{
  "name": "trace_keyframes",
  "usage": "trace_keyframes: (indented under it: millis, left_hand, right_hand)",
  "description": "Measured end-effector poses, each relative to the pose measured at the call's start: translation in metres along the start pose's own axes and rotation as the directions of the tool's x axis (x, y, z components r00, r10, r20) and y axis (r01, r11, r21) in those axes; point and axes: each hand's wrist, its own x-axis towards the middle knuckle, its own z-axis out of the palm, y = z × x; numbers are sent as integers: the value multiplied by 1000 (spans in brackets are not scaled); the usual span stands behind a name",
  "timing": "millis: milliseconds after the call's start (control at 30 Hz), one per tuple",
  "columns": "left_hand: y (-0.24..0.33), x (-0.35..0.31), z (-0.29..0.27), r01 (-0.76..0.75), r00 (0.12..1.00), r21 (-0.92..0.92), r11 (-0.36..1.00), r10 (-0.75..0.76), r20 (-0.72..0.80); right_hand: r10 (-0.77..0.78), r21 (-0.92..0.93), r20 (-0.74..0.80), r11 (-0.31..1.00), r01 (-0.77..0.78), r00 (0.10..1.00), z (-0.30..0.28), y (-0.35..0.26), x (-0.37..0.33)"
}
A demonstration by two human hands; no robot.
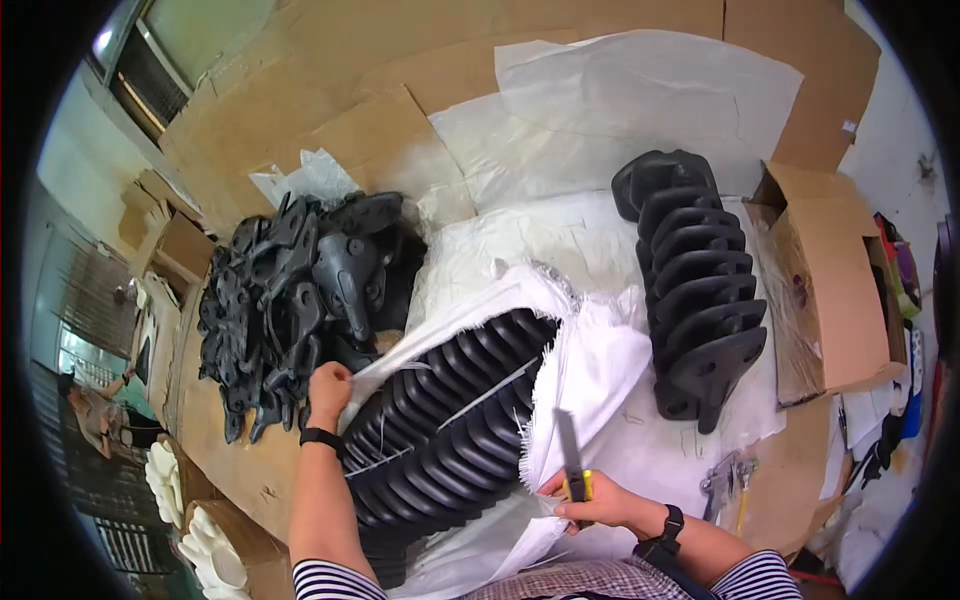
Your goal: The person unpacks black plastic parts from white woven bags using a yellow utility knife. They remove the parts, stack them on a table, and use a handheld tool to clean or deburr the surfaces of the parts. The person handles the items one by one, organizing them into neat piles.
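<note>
A white woven sack (pixel 605 365) lies slit open before me, its cut edges frayed. Two rows of nested, curved black plastic parts (pixel 440 420) show through the opening, with a pale cord running between them. At the sack's left edge my left hand (pixel 329 390) is closed, pinching the fabric. My right hand (pixel 605 502) grips a yellow and black utility knife (pixel 577 480), its blade pointing away from me. The fingers of that hand also touch the sack's near right edge.
A heap of loose black parts (pixel 300 290) lies to the left. On the right stand a nested row of black parts (pixel 700 290), an open cardboard box (pixel 835 280) and small metal tools (pixel 728 485). White pieces (pixel 215 555) fill boxes at lower left. Another person (pixel 100 410) is farther left.
</note>
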Motion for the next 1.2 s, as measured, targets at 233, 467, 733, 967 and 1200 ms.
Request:
trace_keyframes:
  millis: [233,467,733,967,1200]
  left_hand:
    - [226,26,6,-352,751,-429,832,525,401]
    - [264,29,49,-597,800,-105,795,600,-2]
    - [258,-25,-67,-671,725,-339,659,680,-113]
    - [261,-77,-86,-578,592,-512,636,758,273]
    - [286,-63,-24,-498,726,-466,732,645,237]
  right_hand:
    - [-868,-928,-188,310,205,460,-68,-89,1]
    - [-748,-881,-473,393,-263,467,-100,-125,54]
    - [-880,-960,-257,280,0,399,-58,-83,-21]
    - [-666,-963,-196,270,-13,720,-66,-50,-105]
    - [-426,-987,-164,74,-146,890,-95,-120,-93]
